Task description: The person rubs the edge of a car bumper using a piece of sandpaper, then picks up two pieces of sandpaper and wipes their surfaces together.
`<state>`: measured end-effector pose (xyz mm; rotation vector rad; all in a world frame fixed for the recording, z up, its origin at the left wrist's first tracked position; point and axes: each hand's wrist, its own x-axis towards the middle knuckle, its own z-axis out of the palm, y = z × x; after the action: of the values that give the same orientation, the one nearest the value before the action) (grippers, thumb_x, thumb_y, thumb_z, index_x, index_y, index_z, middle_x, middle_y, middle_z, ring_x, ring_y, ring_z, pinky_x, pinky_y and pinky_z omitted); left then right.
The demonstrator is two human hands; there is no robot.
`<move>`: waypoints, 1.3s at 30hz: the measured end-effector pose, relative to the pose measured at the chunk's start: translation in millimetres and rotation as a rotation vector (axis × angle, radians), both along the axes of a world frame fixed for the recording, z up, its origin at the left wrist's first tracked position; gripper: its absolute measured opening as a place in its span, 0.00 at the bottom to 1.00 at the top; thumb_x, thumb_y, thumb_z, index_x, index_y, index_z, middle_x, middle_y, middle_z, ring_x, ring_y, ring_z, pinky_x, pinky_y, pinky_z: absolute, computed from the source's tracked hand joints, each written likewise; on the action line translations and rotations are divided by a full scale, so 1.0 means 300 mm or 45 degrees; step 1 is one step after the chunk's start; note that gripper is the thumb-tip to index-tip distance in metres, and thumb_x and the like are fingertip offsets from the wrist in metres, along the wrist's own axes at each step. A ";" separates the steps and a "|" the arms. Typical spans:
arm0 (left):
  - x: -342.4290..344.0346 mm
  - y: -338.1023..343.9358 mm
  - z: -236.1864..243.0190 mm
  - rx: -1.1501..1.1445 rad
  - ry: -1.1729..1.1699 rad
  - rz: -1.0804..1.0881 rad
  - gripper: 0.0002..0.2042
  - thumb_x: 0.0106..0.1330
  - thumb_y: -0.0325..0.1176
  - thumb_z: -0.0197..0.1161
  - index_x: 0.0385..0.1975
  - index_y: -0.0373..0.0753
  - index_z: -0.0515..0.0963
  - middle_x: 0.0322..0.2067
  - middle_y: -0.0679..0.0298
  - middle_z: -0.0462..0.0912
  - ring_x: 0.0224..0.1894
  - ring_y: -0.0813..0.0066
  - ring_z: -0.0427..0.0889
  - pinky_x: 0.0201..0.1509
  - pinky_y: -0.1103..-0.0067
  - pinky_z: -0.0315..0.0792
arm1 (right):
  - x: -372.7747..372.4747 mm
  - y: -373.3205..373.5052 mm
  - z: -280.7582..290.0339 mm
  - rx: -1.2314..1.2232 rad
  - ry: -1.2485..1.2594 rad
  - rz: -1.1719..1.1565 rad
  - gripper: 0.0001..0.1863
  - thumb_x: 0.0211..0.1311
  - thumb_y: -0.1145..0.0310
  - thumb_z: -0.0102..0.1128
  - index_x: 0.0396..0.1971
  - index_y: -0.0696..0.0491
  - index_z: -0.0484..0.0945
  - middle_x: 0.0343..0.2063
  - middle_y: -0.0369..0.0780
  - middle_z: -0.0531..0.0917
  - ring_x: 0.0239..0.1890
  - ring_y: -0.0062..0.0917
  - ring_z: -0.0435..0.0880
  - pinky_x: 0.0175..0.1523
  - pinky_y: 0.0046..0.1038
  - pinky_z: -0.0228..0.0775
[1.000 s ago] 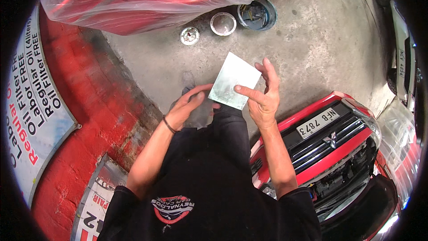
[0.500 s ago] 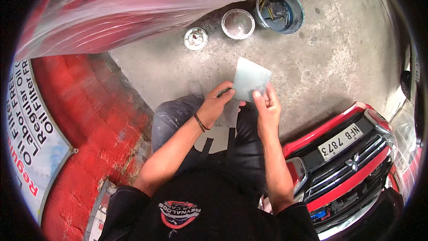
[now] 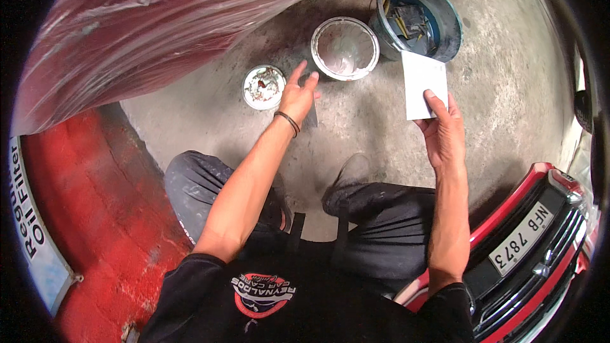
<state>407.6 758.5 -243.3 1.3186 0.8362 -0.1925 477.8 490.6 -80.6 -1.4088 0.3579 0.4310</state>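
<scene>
My right hand [image 3: 443, 124] pinches a thin, flat white square plate [image 3: 417, 86], thumb on its upper face, near the rim of the blue bucket. My left hand [image 3: 298, 96] reaches forward between two round containers. A flat dark-grey blade-like piece [image 3: 311, 117] shows beside and below its fingers, apparently held between them; its exact kind is unclear. Left of that hand is a small round can or lid [image 3: 264, 87], its top smeared white with a reddish-brown patch in the middle. Ahead and to the right stands a larger round tub [image 3: 345, 49] with a white rim and a cloudy top.
The blue bucket [image 3: 454, 28] holds dark flat pieces and yellow strips in water. Plastic sheeting [image 3: 159, 38] covers a red surface at upper left. Nearby are a red painted step [image 3: 108, 209], a sign [image 3: 32, 222], and a red car front [image 3: 534, 254] at lower right.
My hands have moved apart and forward: the left to beside the small can, the right with the white plate toward the bucket. My knees have spread, and the containers appear closer.
</scene>
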 end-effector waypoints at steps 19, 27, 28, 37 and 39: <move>-0.153 0.001 -0.176 0.084 -0.577 0.005 0.32 0.74 0.31 0.65 0.77 0.40 0.64 0.73 0.58 0.69 0.75 0.69 0.64 0.75 0.74 0.63 | 0.016 0.360 -0.121 -1.535 -0.895 1.241 0.13 0.63 0.64 0.63 0.40 0.56 0.87 0.34 0.55 0.88 0.42 0.50 0.89 0.50 0.48 0.81; -0.203 -0.010 -0.201 0.122 -0.553 0.019 0.33 0.73 0.35 0.67 0.77 0.41 0.63 0.74 0.56 0.67 0.77 0.65 0.61 0.81 0.70 0.53 | 0.120 0.624 -0.554 -1.861 -0.679 1.399 0.12 0.62 0.65 0.63 0.37 0.57 0.89 0.37 0.54 0.90 0.44 0.45 0.91 0.49 0.43 0.84; -0.203 -0.016 -0.200 0.140 -0.551 0.014 0.32 0.74 0.33 0.66 0.77 0.42 0.64 0.74 0.56 0.69 0.77 0.65 0.63 0.80 0.70 0.55 | 0.139 0.633 -0.582 -1.965 -0.634 1.493 0.13 0.64 0.64 0.62 0.39 0.54 0.90 0.41 0.52 0.90 0.47 0.42 0.92 0.50 0.40 0.85; -0.210 -0.017 -0.207 0.220 -0.534 0.032 0.32 0.73 0.31 0.66 0.76 0.42 0.63 0.72 0.55 0.71 0.75 0.63 0.66 0.79 0.70 0.58 | 0.173 0.598 -0.765 -1.935 -0.375 1.455 0.18 0.66 0.63 0.60 0.52 0.51 0.87 0.53 0.50 0.87 0.58 0.42 0.87 0.61 0.41 0.80; -0.214 -0.017 -0.219 0.247 -0.534 0.022 0.32 0.72 0.31 0.66 0.76 0.42 0.63 0.72 0.55 0.71 0.75 0.63 0.66 0.79 0.70 0.58 | 0.178 0.601 -0.752 -1.908 -0.283 1.494 0.20 0.64 0.62 0.61 0.54 0.50 0.86 0.55 0.50 0.86 0.60 0.42 0.86 0.63 0.40 0.79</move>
<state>343.3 753.3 -308.9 1.4654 0.5167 0.1802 531.2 671.0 -306.2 -3.0730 -0.5624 1.0276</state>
